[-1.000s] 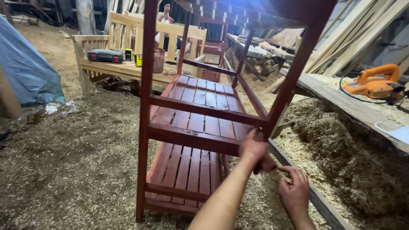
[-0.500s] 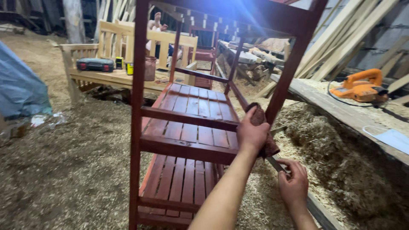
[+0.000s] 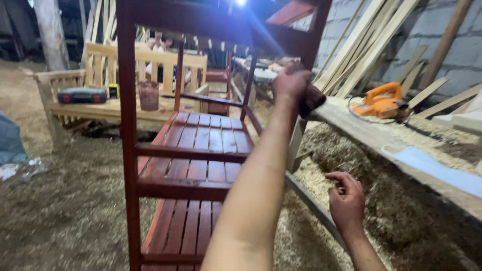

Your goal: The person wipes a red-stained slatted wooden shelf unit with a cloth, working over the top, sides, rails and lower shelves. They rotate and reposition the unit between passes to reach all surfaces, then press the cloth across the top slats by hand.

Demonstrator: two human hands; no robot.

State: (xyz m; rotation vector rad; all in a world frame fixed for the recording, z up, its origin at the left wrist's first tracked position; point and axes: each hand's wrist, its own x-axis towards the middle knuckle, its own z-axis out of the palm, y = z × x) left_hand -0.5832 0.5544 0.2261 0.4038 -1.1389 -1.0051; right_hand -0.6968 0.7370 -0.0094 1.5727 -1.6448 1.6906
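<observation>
Orange power planer (image 3: 382, 100) on workbench (image 3: 366, 135); pale wooden bench (image 3: 120, 108) behind, dark tool case (image 3: 82, 95), rusty can (image 3: 148, 95) on it.

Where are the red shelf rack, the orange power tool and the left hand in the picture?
red shelf rack (image 3: 193, 150), head view, on the middle shelf's front rail.
orange power tool (image 3: 384, 100), head view, on its orange body.
left hand (image 3: 296, 85), head view, on the back of the hand.

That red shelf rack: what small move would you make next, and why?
Probably bring the empty right hand up to the red shelf rack. Only the left hand grips its upright, high up with a dark cloth, and the tall frame stands on loose sawdust, so a second grip should steady it.
</observation>
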